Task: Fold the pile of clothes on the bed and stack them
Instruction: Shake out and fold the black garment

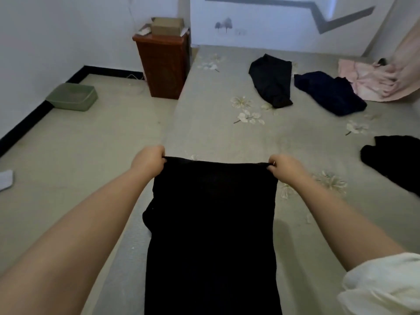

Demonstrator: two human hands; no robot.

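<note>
A long black garment [213,235] hangs stretched out over the near part of the bed [227,137]. My left hand [148,161] grips its top left corner and my right hand [285,168] grips its top right corner, holding the top edge taut between them. Farther up the bed lie a black garment [271,80], a dark navy garment [329,93] and a pink garment [372,80] in a loose heap. Another black garment [394,159] lies at the right edge.
The grey bedsheet has white flower prints. A brown wooden bedside cabinet [164,64] with a cardboard box [167,26] on top stands left of the bed. A green plastic basin [72,96] sits on the floor by the wall. White cloth [5,179] lies at the far left.
</note>
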